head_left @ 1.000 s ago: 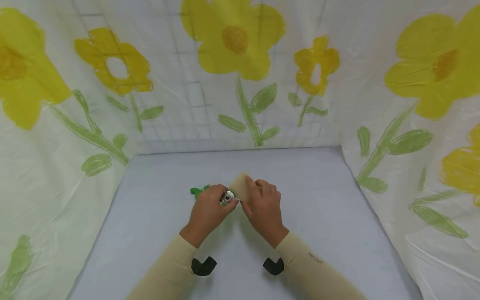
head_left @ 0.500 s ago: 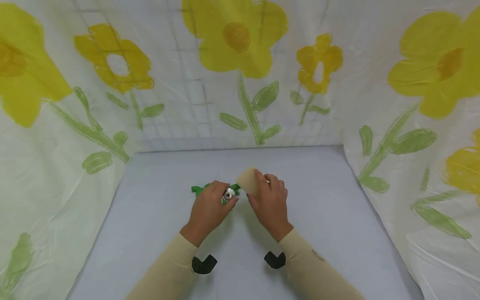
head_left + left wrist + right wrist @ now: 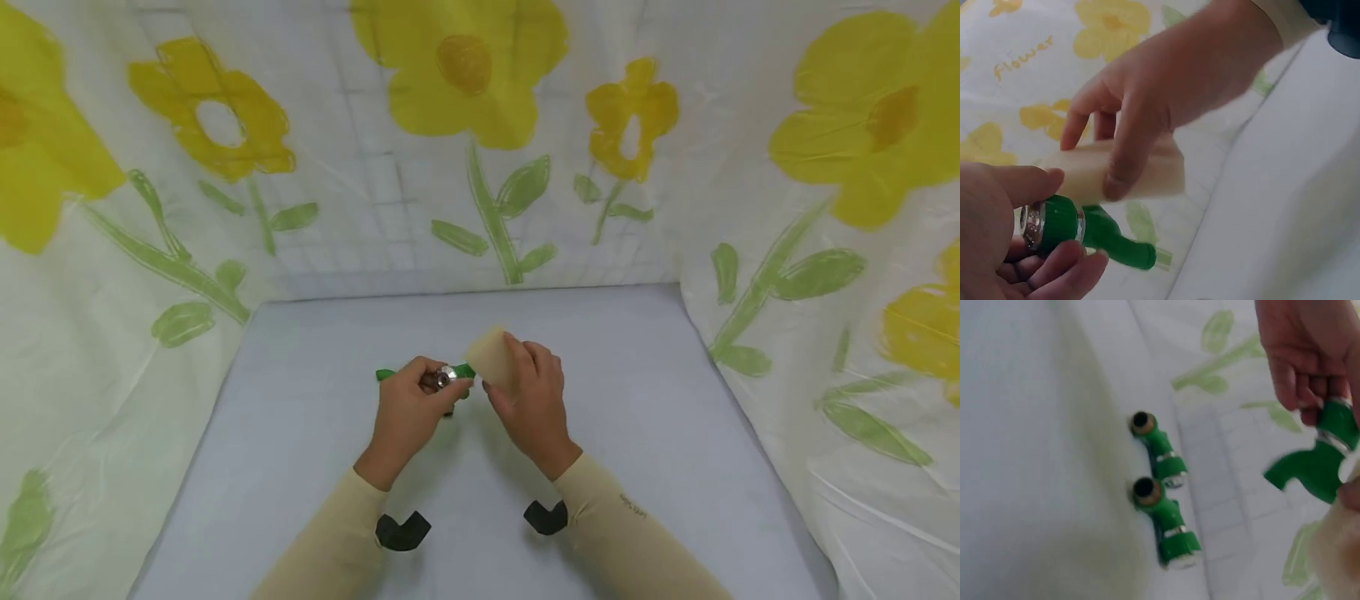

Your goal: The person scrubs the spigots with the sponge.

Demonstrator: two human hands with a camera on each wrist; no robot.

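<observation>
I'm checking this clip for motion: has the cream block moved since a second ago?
Yes: judged against the table in the head view, the cream block has shifted slightly right and closer to the table's far edge.

We have a wide counter (image 3: 637,383) with a smooth, pale grey-lavender top, its far edge running nearly straight across and its sides spreading outward toward us. Soft shadows darken its middle.

From the right wrist we see two green, short, tubular fittings lying on it: an upper fitting (image 3: 1160,449) and a lower fitting (image 3: 1168,519). Each has a brass-coloured rim round a dark opening, a narrow silvery band and a pale, shiny far end. They lie side by side, pointing the same way; we cannot tell whether they touch.
</observation>
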